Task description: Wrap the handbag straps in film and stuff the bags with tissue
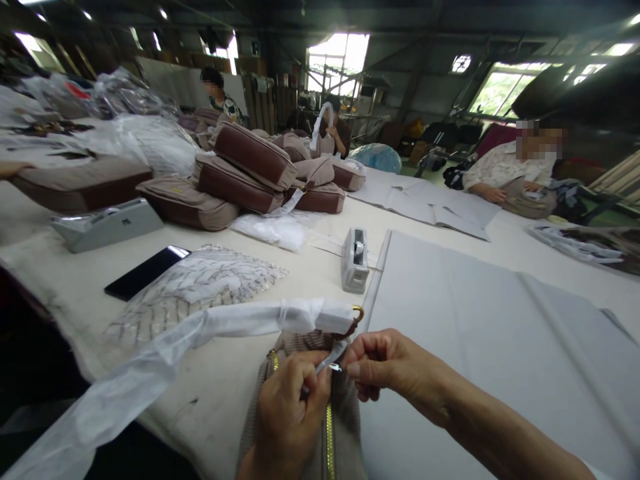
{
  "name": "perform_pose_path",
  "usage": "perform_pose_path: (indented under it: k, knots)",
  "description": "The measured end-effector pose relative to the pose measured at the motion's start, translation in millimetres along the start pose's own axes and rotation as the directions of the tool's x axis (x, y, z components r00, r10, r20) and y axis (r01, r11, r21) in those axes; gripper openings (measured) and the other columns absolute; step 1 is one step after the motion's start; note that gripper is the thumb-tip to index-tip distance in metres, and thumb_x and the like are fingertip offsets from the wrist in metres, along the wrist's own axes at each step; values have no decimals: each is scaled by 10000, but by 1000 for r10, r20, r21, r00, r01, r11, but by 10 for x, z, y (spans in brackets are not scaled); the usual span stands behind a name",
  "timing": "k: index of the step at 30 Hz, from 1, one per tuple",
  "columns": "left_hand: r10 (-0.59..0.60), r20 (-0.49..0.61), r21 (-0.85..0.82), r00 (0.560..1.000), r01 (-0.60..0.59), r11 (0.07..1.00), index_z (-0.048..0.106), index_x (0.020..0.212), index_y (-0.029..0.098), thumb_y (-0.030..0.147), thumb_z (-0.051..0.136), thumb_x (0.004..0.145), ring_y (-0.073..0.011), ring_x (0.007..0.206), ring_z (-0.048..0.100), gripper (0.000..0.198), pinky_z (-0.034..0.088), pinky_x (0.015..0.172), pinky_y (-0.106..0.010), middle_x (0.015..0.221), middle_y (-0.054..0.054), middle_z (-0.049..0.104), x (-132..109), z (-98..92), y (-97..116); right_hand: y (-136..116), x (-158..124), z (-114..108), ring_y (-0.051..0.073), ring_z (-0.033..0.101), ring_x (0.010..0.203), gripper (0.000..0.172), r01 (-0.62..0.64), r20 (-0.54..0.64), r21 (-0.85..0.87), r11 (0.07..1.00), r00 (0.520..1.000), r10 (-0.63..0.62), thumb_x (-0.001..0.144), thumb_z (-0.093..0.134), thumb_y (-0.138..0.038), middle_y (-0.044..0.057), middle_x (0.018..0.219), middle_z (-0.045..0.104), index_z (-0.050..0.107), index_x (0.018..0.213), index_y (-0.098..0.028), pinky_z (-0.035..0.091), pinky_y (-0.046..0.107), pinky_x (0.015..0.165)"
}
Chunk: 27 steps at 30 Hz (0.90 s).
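Observation:
A taupe ribbed fabric bag (345, 427) with a gold zipper (329, 437) lies upright before me at the table's front. Its strap (260, 319), wrapped in thin white paper, runs off to the lower left and ends at a gold ring (358, 312). My left hand (295, 407) is closed over the top of the bag, pinching a narrow whitish strip (334, 357) between thumb and forefinger. Just right of it, my right hand (383, 367) has thumb and fingertips pinched together near the strip's end; what they hold, if anything, is too small to make out.
Grey sheets (470, 347) cover the table's right side. A tape dispenser (355, 260), a black phone (147, 272), clear plastic bags (210, 283) and a grey box-like holder (107, 225) lie beyond the strap. Taupe-and-brown bags (250, 170) are piled behind. Several people sit around the table.

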State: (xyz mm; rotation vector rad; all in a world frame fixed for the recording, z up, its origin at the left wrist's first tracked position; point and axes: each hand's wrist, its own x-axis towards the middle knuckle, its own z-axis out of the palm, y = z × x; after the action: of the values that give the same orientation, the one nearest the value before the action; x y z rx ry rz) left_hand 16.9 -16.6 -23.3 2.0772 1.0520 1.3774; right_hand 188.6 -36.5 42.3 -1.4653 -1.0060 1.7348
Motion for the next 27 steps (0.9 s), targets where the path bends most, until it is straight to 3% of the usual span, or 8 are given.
perform_pose_path:
  k: [4,9,13,17,21,27]
  knots:
    - [-244,137,-157,960,264,952,441,632,207,192,600,798,-120,669,659,230,480,602,-182,803,0,718,-34,-32,64,100,45,-22,81,485,491,218,16,2,-47,999,1000,-16,658,697,-317,-20,528,549,586,656,-130,362,193,487]
    - [-519,315,-422,795,607,673,439,639,204,305,626,776,-113,543,587,253,468,536,-214,720,-7,675,-91,-23,151,254,91,18,82,455,482,288,85,-9,-56,995,996,-85,670,691,-380,-20,514,519,553,621,-131,328,197,470]
    - [-615,407,-510,675,727,460,524,739,175,340,689,727,-100,537,577,234,496,517,-211,744,-6,658,-92,-23,160,350,103,81,73,409,514,260,176,-5,-1,984,984,-176,695,687,-349,-29,554,499,561,654,-125,318,202,500]
    - [-632,449,-578,632,744,334,582,898,143,353,731,693,-113,618,603,330,515,539,-204,836,-42,679,-87,-23,169,386,120,109,91,442,557,265,232,-10,-3,973,973,-232,741,663,-362,2,617,550,606,719,-104,344,215,528]
    - [-661,407,-580,630,737,346,610,925,140,386,723,708,-110,632,597,347,506,533,-184,796,-32,671,-110,18,187,338,122,106,89,453,545,224,232,-22,-18,973,972,-232,739,639,-319,4,615,564,628,747,-96,352,204,525]
    - [-665,352,-428,658,745,511,650,906,141,445,639,767,-92,528,543,334,467,495,-176,649,2,618,-170,32,169,284,101,75,89,450,557,143,215,-21,-79,973,976,-217,732,601,-248,-15,614,558,640,750,-111,357,197,544]
